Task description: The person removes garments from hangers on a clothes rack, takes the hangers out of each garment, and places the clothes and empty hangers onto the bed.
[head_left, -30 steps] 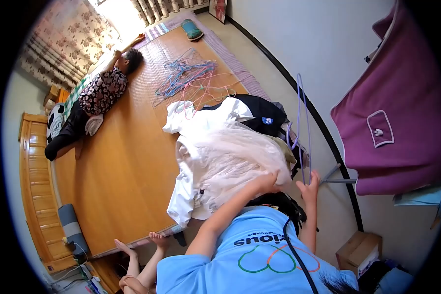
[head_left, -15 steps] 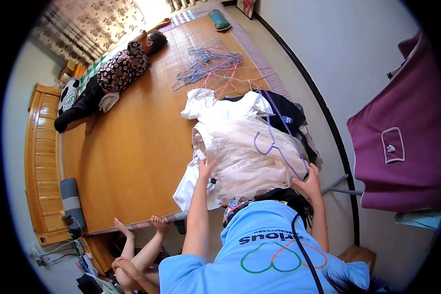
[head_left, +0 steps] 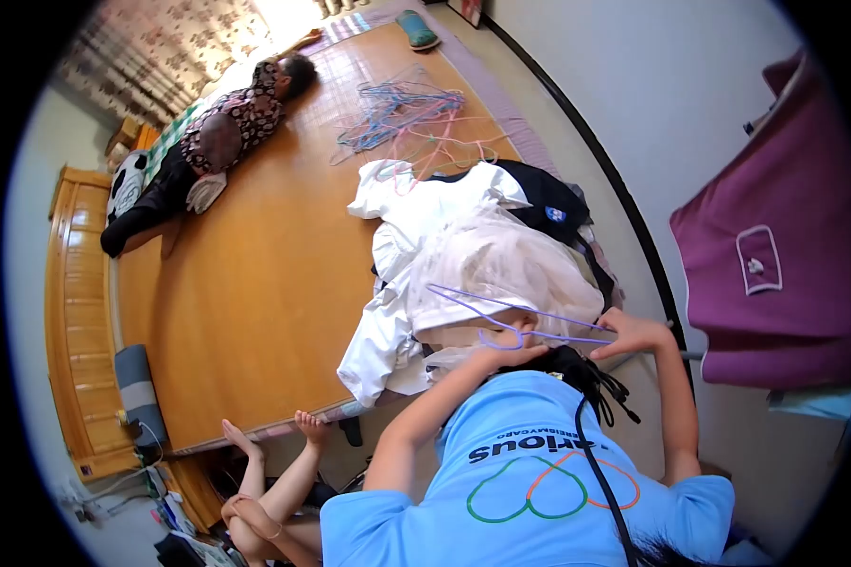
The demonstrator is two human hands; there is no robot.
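A pale tulle skirt (head_left: 501, 250) lies bunched at the near edge of the bed, its smooth white waistband toward my body. My left hand (head_left: 515, 348) is closed on the waistband area, its fingertips partly covered by fabric. A purple wire hanger (head_left: 473, 305) lies across the skirt, its hook beside my left hand. My right hand (head_left: 632, 333) pinches the hanger's right end between thumb and fingers. Beyond the skirt, a white shirt (head_left: 435, 203) and a dark navy garment (head_left: 534, 198) are spread out, with another white garment (head_left: 378, 345) to the left.
A tangle of coloured hangers (head_left: 402, 118) lies farther up the bed mat (head_left: 274, 312). One person (head_left: 232, 128) lies at the far left; another person's bare legs (head_left: 274, 472) show below the bed edge. Purple fabric (head_left: 775, 227) hangs at right; a green-blue pillow (head_left: 416, 30) rests at the far end.
The purple hanger has turned from upright to nearly sideways and come closer to my body. My left hand has moved right, and the skirt's waistband has shifted toward me.
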